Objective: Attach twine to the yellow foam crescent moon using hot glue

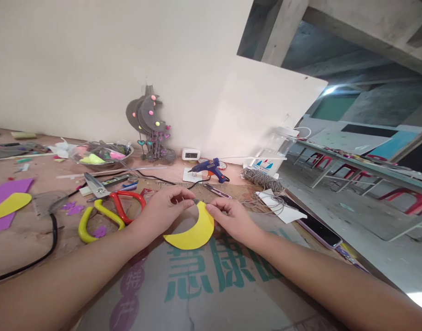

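Note:
A yellow crescent-moon cutout, of felt or foam sheet, hangs tilted between my hands above a printed board. My right hand pinches its upper right tip between thumb and fingers. At the same tip, my left hand is closed with thumb and fingertips on a small grey piece just behind the yellow. How much grey material lies behind the crescent is hidden. Left of my left hand lie scissors with red and yellow handles, blades apart.
A blue glue gun stands behind my hands by a small white clock. Grey yarn, a phone and white paper lie right. Grey moon ornaments hang on the wall. A bowl and black cable are left.

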Tool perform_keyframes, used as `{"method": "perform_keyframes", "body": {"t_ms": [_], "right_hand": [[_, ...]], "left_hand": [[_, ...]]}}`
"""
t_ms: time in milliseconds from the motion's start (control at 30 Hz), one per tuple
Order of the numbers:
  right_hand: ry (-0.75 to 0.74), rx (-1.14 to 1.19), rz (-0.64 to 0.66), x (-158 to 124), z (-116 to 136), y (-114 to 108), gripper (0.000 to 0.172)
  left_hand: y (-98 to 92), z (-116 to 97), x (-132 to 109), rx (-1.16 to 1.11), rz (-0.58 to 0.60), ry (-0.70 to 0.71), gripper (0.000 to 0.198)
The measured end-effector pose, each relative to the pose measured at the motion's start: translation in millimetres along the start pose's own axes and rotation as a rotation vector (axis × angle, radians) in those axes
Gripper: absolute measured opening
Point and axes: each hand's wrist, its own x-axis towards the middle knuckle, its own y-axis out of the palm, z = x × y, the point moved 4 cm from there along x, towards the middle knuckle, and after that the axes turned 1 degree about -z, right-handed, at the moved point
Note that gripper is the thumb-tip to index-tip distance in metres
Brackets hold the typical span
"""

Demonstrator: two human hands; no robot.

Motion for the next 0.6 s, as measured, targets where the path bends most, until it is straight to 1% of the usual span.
{"method": "perform_keyframes", "body": {"t_ms": [167,367,433,600], "right_hand": [[0.005,0.02,0.035,-1.1,2.4,0.6,0.032],[0.007,0.018,0.051,-1.6,3.9,0.9,0.031],[0.002,0.011,0.049,-1.5,4.1,1.0,0.032],[-0.008,0.004,0.043,-1.0,2.1,0.8,0.035]], "left_hand": [[-0.5,-3.3,-1.1,0.005,0.022,-0.027,0.019],[-1.5,-3.5,0.4,0.031,0.004,-0.016,0.016],[-1.6,-1.9,0.9,0.039,0.004,-0.023,0.018],[-0.1,2.9,1.1,0.021,0.05,-0.069,0.027]]}}
